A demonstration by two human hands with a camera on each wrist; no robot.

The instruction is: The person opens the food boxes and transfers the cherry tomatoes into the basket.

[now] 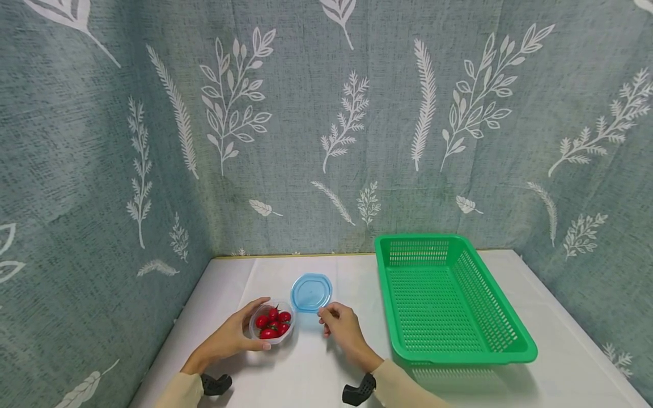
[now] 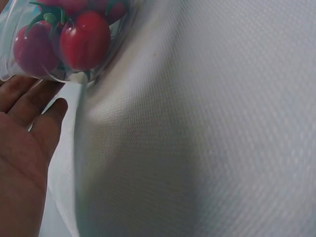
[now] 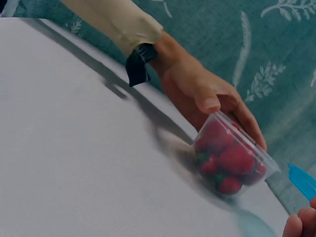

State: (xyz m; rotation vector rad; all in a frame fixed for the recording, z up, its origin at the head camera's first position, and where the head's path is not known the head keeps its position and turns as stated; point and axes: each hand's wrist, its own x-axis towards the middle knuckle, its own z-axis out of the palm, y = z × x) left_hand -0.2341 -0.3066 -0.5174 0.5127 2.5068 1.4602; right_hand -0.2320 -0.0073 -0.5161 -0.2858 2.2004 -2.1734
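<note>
My left hand [image 1: 232,334] grips a small clear plastic tub [image 1: 292,333], thumb on its near side and fingers round the far side. Inside lie several red cherry tomatoes [image 1: 268,333], some with green stems; the left wrist view shows these tomatoes [image 2: 85,42] through the clear wall. A translucent blue lid [image 1: 311,292] is just right of and beyond the tub. Thumb and fingertips of my right hand [image 1: 344,328] pinch the lid's near right edge. In the right wrist view, only a piece of the lid [image 3: 302,180] and some fingertips [image 3: 294,226] show.
A large green slotted plastic basket [image 1: 510,306] stands to the right of my right hand. White cloth [image 1: 301,379] covers the table. Grey-green curtains with white leaf prints [image 1: 296,141] rise behind the table and at both sides.
</note>
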